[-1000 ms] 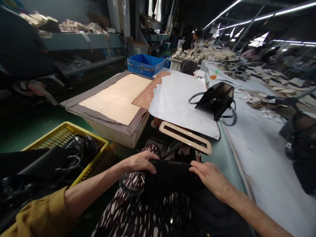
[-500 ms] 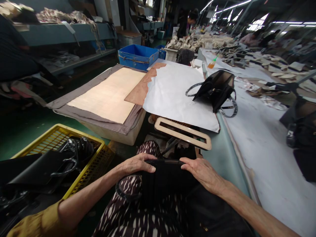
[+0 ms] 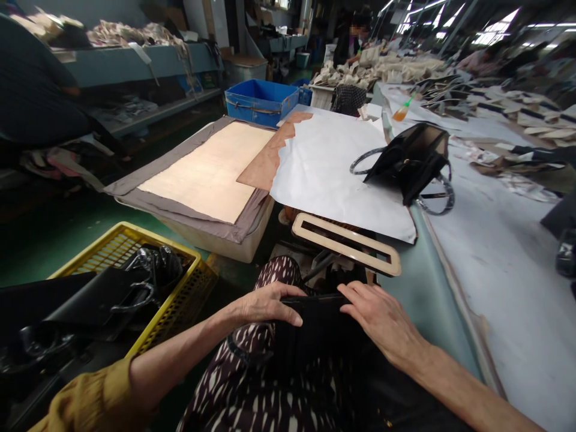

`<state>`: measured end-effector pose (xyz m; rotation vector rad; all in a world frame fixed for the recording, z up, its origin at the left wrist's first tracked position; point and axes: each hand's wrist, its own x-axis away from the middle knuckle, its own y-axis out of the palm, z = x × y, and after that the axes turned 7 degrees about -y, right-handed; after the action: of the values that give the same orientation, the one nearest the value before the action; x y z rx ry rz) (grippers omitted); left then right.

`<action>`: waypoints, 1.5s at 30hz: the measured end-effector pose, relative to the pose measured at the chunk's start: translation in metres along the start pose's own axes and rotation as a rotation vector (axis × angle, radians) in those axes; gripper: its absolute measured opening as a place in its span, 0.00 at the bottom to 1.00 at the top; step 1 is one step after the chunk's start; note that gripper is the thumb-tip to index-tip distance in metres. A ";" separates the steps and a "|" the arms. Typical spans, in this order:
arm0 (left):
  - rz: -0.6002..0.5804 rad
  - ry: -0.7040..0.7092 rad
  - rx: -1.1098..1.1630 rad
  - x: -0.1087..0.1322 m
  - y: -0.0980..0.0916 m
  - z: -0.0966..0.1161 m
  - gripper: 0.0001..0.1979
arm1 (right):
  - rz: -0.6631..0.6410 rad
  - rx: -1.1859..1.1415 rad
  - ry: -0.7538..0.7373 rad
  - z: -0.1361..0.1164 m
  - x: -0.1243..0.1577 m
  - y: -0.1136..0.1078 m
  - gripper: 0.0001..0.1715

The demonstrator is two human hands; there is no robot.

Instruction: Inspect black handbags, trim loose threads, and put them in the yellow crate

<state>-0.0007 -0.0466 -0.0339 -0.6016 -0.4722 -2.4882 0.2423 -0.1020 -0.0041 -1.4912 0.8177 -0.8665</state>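
A black handbag [image 3: 315,336] lies on my lap over patterned cloth. My left hand [image 3: 265,303] rests on its upper left edge, fingers curled over the rim. On the bag's right side, my right hand [image 3: 380,318] lies with fingers laid along the top edge, pressing on it. Just beyond my hands, a tan rectangular frame template [image 3: 346,243] sticks out from the table's near edge. A second black handbag [image 3: 411,159] with ring handles stands on the white sheet [image 3: 328,174] on the table.
A yellow crate [image 3: 175,300] with black bags sits at my left. A cloth-covered box with a tan board [image 3: 211,171] stands ahead, a blue bin [image 3: 261,102] behind it. The long table [image 3: 486,252] runs right, strewn with cut pieces. Another person works far back.
My hands shifted slightly on the bag's top edge, fingers sliding toward each other. The view swung a little right and down.
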 end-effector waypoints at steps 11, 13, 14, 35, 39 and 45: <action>0.102 0.151 -0.090 -0.008 0.008 -0.004 0.24 | 0.051 -0.125 -0.221 -0.027 -0.005 0.002 0.10; 0.187 0.189 -0.161 -0.011 0.009 -0.010 0.23 | 0.026 -0.211 -0.171 -0.027 -0.009 0.001 0.10; 0.254 0.209 -0.222 -0.011 0.010 -0.013 0.22 | 0.011 -0.250 -0.143 -0.028 -0.012 0.001 0.09; 0.621 0.356 -0.732 -0.019 0.031 -0.021 0.10 | -0.072 -0.367 0.049 -0.022 -0.024 0.006 0.11; 0.636 0.340 -0.645 -0.020 0.034 -0.020 0.07 | -0.080 -0.403 0.063 -0.024 -0.028 0.002 0.10; 0.689 0.360 -0.499 -0.021 0.037 -0.025 0.06 | -0.119 -0.467 0.166 -0.024 -0.033 -0.002 0.13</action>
<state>0.0278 -0.0783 -0.0581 -0.3872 0.4443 -1.9583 0.2052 -0.0844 -0.0030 -1.9075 1.1167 -0.9376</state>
